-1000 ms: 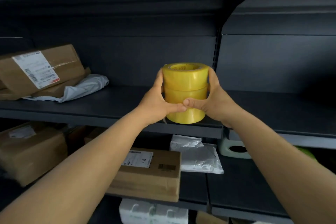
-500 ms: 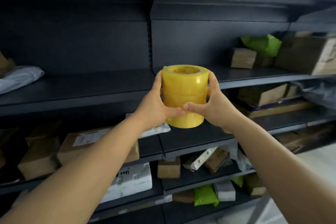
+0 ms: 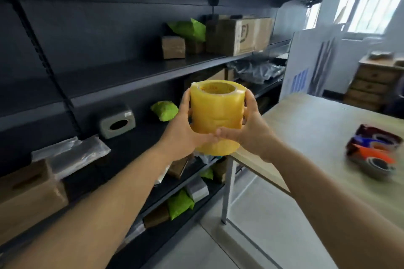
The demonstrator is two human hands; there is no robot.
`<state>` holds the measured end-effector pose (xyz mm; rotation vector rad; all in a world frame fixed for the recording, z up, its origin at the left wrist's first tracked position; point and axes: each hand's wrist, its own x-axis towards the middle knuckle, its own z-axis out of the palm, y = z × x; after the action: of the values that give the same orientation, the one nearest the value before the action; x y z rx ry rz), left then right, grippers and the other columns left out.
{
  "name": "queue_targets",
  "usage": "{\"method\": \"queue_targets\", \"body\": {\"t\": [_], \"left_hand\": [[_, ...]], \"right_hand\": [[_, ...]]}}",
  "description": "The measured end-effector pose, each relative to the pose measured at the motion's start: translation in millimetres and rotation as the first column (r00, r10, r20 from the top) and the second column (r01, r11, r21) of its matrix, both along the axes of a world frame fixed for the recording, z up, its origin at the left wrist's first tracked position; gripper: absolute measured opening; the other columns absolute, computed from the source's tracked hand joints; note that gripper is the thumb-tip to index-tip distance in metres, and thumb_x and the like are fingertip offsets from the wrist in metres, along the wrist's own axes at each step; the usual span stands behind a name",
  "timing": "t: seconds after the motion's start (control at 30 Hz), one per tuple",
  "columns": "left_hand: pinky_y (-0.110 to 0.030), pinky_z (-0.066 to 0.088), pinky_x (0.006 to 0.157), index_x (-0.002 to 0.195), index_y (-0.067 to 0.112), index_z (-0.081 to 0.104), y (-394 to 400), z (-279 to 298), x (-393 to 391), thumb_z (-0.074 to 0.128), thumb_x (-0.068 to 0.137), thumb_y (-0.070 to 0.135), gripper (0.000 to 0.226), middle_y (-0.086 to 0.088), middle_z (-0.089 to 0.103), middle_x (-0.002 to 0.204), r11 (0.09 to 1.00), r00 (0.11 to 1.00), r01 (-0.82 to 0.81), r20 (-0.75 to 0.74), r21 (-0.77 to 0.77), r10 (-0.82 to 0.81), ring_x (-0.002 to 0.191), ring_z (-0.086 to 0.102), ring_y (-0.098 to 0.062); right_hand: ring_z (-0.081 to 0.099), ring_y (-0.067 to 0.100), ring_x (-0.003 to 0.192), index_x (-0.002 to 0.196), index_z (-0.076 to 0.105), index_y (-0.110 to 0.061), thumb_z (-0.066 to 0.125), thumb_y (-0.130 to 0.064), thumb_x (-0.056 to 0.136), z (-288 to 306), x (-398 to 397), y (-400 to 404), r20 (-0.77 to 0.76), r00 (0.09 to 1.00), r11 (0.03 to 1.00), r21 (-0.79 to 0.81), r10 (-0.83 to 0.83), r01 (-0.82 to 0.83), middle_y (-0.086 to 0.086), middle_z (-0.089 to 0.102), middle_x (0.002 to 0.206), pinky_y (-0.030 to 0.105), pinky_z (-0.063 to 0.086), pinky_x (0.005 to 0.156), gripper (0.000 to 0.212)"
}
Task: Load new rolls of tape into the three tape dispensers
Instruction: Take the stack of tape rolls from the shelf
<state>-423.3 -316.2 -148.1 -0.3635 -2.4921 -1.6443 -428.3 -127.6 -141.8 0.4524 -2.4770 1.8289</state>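
Now my left hand (image 3: 181,135) and right hand (image 3: 251,131) clasp the yellow stacked column of tape rolls (image 3: 216,116) in mid-air beside the wooden desk's (image 3: 306,129) left corner; uneven squeezing could shear the stack apart.

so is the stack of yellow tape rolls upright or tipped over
Upright. The stack of yellow tape rolls stands with its open core facing up, held between the left hand and right hand, off the table.
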Motion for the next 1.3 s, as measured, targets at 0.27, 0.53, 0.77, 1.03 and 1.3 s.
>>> {"method": "queue_targets", "body": {"t": [0.27, 0.53, 0.77, 1.03, 1.3], "left_hand": [[-0.039, 0.055, 0.087, 0.144, 0.053, 0.0, 136, -26, -14, 0.087, 0.064, 0.028, 0.12, 0.006, 0.038, 0.142, 0.971, 0.97, 0.233, 0.058, 0.06, -0.237, 0.124, 0.047, -0.02], [-0.043, 0.051, 0.091, 0.144, 0.052, -0.003, 276, -57, -17, 0.083, 0.069, 0.028, 0.116, 0.005, 0.036, 0.145, 0.951, 0.943, 0.304, 0.124, 0.059, -0.31, 0.124, 0.046, -0.022], [-0.034, 0.049, 0.082, 0.142, 0.054, -0.007, 371, -90, -21, 0.08, 0.074, 0.02, 0.116, 0.008, 0.032, 0.144, 0.937, 0.917, 0.342, 0.195, 0.063, -0.348, 0.117, 0.045, -0.015], [-0.054, 0.049, 0.095, 0.143, 0.055, -0.007, 431, -144, -50, 0.083, 0.071, 0.022, 0.12, 0.006, 0.029, 0.151, 0.921, 0.867, 0.38, 0.313, 0.088, -0.388, 0.128, 0.045, -0.026], [-0.039, 0.051, 0.091, 0.145, 0.051, -0.005, 478, -203, -99, 0.084, 0.069, 0.023, 0.12, 0.016, 0.034, 0.135, 0.893, 0.814, 0.437, 0.375, 0.107, -0.443, 0.123, 0.043, -0.015]], "right_hand": [[0.046, 0.0, 0.098, 0.139, 0.013, -0.039, 0.081, -0.005, 0.07, -25, 22, 131, 0.019, 0.991, 0.988, -0.077, -0.13, 0.131, -0.013, 0.038, 0.12, 0.006, 0.049, 0.057, 0.102], [0.04, 0.008, 0.107, 0.139, 0.003, -0.048, 0.085, -0.02, 0.067, -57, 31, 263, 0.08, 0.958, 0.961, -0.017, -0.275, 0.277, -0.025, 0.033, 0.114, 0.022, 0.041, 0.077, 0.112], [0.042, 0.022, 0.124, 0.141, 0.002, -0.046, 0.087, -0.026, 0.062, -93, 31, 352, 0.141, 0.933, 0.943, 0.015, -0.331, 0.333, -0.007, 0.036, 0.134, 0.052, 0.043, 0.101, 0.118], [0.036, 0.019, 0.126, 0.142, -0.006, -0.041, 0.085, -0.02, 0.067, -141, 12, 408, 0.237, 0.911, 0.94, 0.027, -0.337, 0.341, -0.008, 0.03, 0.134, 0.053, 0.04, 0.104, 0.12], [0.035, 0.015, 0.124, 0.142, -0.009, -0.036, 0.085, -0.013, 0.067, -190, -27, 447, 0.358, 0.832, 0.903, 0.088, -0.423, 0.421, -0.01, 0.031, 0.128, 0.047, 0.039, 0.104, 0.122]]}}
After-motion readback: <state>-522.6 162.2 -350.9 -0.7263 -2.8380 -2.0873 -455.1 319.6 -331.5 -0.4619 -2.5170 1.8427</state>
